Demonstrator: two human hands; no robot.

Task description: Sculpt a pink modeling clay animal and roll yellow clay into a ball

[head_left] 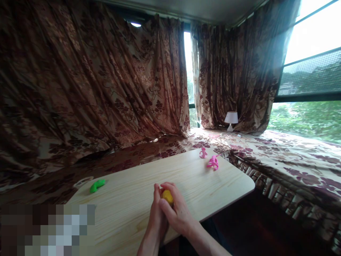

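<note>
Above the near part of the pale wooden table (125, 202), a yellow lump (167, 196) that looks like modelling clay is cupped between my two hands. My left hand (156, 211) lies along its left side, fingers straight and pressed together. Curling over it from the right, my right hand (178, 211) has its thumb across the near side and its fingers over the far side. Much of the lump is hidden by the hands. To the left lies a bent green piece (97, 185), its kind unclear.
Near the table's far right corner are a small upright pink figure (203, 153) and a tangled bright pink piece (213, 163). Beyond stands a white lamp (231, 119) on a flower-patterned cloth (255, 145). Patterned curtains (93, 78) hang behind. A pixelated patch covers the lower left.
</note>
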